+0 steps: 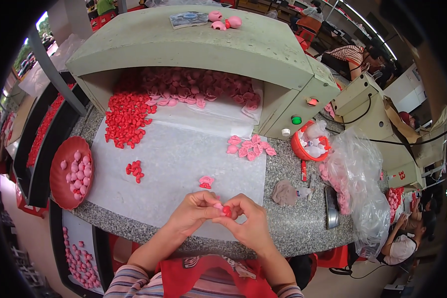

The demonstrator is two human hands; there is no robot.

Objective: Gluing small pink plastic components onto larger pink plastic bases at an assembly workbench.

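Close in front of me, over the near edge of the white sheet (184,171), both hands meet at a small pink-and-red piece (226,211). My left hand (192,213) pinches its pink side, and my right hand (248,221) grips the red side. Fingers cover part of it, so its full shape is hidden. Just beyond my fingertips lies another pink-and-red piece (206,182). A small cluster of red pieces (134,171) is to the left. Several pink soft-looking pieces (252,147) lie at the sheet's right side.
A pale green hooded machine (193,44) spans the back, with red pieces (126,116) and pink pieces (198,84) heaped under it. A red dish (57,171) of pink balls stands left. On the right are an orange basket (297,144), a cloth (284,192) and a plastic bag (365,169).
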